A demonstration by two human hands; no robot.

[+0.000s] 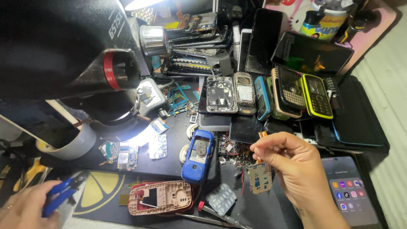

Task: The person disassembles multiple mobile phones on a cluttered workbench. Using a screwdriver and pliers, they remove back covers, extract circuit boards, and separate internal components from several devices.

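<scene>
right hand (292, 159) pinching small circuit board (259, 177), left hand (23, 208) holding blue pliers (61, 193), blue phone shell (198, 156) between

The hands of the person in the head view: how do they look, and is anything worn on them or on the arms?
Both hands are bare, with no gloves. The right hand shows a bare wrist and forearm, with no sleeve, watch or bracelet in view. The left hand is only partly in the picture at the lower left corner; a thin ring seems to sit on one finger, and its arm is out of view.

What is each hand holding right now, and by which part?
The right hand pinches a small circuit board by its top edge, at an orange strip. The left hand grips blue-handled pliers by the handles.
</scene>
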